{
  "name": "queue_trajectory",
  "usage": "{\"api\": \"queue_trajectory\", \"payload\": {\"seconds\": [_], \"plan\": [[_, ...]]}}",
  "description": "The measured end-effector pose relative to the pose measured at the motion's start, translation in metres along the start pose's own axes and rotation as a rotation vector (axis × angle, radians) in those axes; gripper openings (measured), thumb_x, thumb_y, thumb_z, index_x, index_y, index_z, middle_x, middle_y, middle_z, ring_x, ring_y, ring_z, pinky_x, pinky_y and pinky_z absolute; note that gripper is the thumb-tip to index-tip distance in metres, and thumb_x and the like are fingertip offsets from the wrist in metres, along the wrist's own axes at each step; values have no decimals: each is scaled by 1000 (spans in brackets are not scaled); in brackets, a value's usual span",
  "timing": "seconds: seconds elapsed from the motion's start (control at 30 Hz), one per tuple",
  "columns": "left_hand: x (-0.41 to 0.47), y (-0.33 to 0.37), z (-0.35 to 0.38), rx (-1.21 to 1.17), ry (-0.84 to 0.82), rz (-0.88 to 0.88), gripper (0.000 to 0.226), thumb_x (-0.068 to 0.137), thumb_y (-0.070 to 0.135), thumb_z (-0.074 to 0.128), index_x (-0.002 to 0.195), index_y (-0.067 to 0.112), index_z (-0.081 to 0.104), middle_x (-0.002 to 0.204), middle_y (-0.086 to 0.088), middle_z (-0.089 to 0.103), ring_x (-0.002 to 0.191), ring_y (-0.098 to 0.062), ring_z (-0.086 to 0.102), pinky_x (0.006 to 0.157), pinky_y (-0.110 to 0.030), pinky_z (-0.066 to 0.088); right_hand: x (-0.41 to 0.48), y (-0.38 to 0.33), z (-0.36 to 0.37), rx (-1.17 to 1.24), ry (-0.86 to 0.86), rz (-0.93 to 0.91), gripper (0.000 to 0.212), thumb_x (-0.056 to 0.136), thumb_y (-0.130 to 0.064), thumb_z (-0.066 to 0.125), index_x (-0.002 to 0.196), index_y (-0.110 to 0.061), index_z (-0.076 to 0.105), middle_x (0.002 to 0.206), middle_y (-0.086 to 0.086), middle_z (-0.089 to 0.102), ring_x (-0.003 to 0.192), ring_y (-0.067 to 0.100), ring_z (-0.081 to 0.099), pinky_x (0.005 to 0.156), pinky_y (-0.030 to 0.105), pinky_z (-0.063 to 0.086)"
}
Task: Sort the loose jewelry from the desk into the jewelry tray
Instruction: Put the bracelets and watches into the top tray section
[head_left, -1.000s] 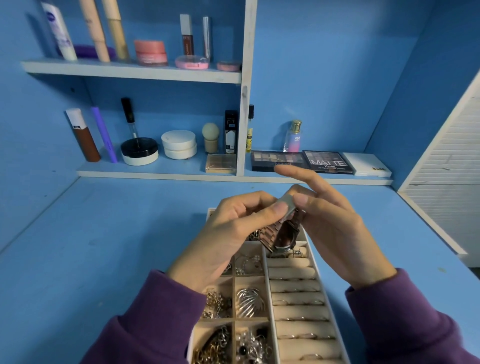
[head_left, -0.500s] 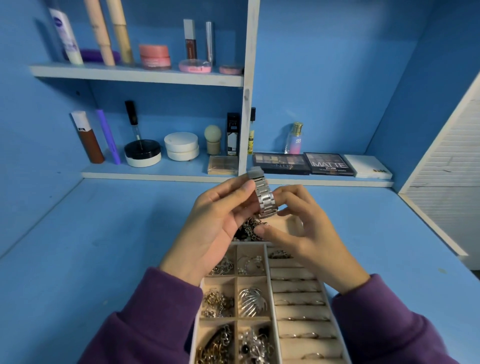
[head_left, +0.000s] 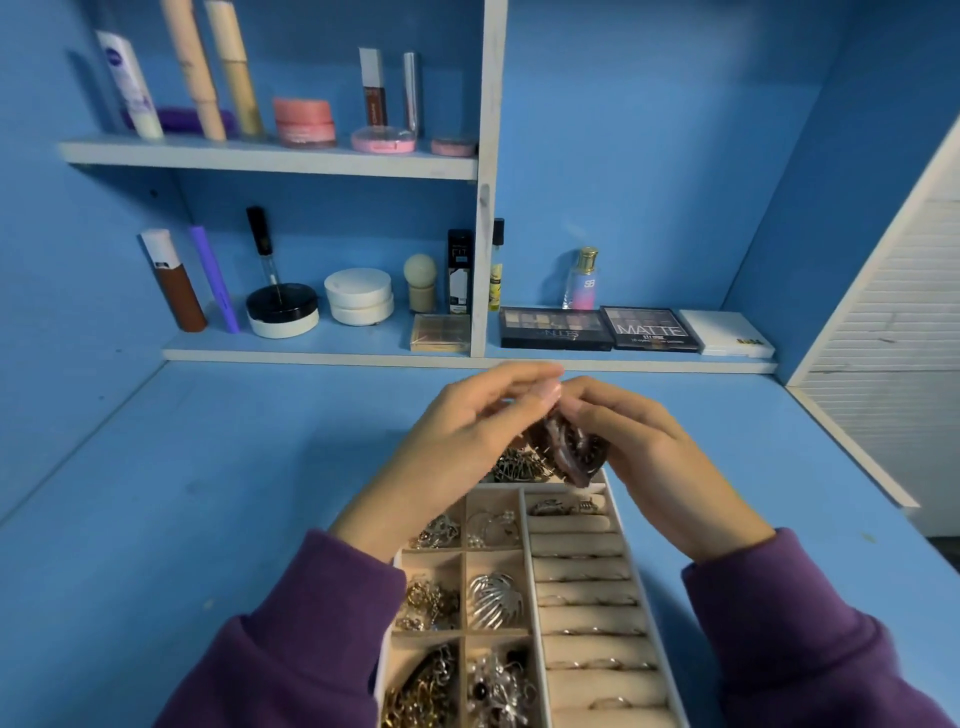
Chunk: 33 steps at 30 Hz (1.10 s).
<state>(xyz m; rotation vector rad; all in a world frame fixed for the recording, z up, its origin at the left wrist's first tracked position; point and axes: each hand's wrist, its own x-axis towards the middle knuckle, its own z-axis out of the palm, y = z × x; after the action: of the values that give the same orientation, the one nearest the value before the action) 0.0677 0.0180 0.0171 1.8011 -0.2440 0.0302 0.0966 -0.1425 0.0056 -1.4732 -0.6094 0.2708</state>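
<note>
Two hands, the left hand and right hand, pinch a blurred metal watch together above the far end of the jewelry tray; loosening either pinch could drop it onto the wrong compartment.

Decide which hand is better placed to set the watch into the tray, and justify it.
Probably the right hand: the watch rests mostly in its fingers, above the tray's far right end. The left hand only pinches the strap's top.
</note>
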Motion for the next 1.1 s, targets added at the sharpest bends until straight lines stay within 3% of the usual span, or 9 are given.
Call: {"api": "queue_trajectory", "payload": {"seconds": [0.1,0.17,0.27,0.43,0.63,0.8,0.9,1.03,1.1], "plan": [[7,5,-2,21,-68,-38,30,83,26,63,113,27,63,108,8,69,99,-5,64,86,-25,53,2,1,-4,7,-55,75,35,75,-11,42,103,0,60,99,21,65,87,21,61,72,22,46],[12,7,-4,39,-41,-48,31,81,18,66,112,22,64,103,0,71,93,-14,68,81,-29,56,3,2,-7,12,-26,105,39,69,-8,44,106,-5,58,95,30,59,85,27,56,72,29,42],[21,14,-6,53,8,-50,29,82,11,66,109,20,64,97,-6,72,86,-18,70,78,-29,57,5,4,-10,8,85,65,40,70,-6,55,109,-15,55,76,12,57,74,22,55,67,25,42],[35,17,0,-75,117,-46,29,84,1,60,113,8,60,102,-15,68,89,-19,68,73,-23,57,7,8,-16,-23,256,68,44,70,-14,73,112,-21,59,96,3,66,92,22,62,80,32,48],[40,6,4,-66,90,-121,25,86,6,59,110,12,61,101,-10,69,84,-12,67,63,-13,53,7,6,-19,151,286,194,21,83,1,58,104,2,61,80,13,66,62,21,57,57,21,50],[46,-12,2,245,74,-206,16,82,13,66,97,16,67,84,-3,69,79,-21,68,85,-39,54,7,15,-20,-365,367,255,18,77,-13,70,95,-11,67,71,11,69,60,15,56,56,21,41],[46,-20,3,319,109,-211,11,79,10,69,90,13,67,72,4,63,65,-11,65,81,-34,56,6,20,-18,-611,338,228,9,79,-19,68,88,-20,68,69,1,69,61,12,56,54,18,38],[45,-23,4,561,99,-201,13,79,20,70,88,25,63,77,6,62,75,-9,60,67,-25,44,6,23,-14,-823,302,162,8,83,-18,62,90,-17,66,74,2,67,60,10,51,48,10,35],[44,-25,5,588,109,-181,15,79,19,69,90,25,61,82,3,63,75,-8,57,60,-19,39,7,26,-12,-892,299,133,12,85,-18,60,96,-17,63,71,-7,61,71,15,48,52,16,32]]}}
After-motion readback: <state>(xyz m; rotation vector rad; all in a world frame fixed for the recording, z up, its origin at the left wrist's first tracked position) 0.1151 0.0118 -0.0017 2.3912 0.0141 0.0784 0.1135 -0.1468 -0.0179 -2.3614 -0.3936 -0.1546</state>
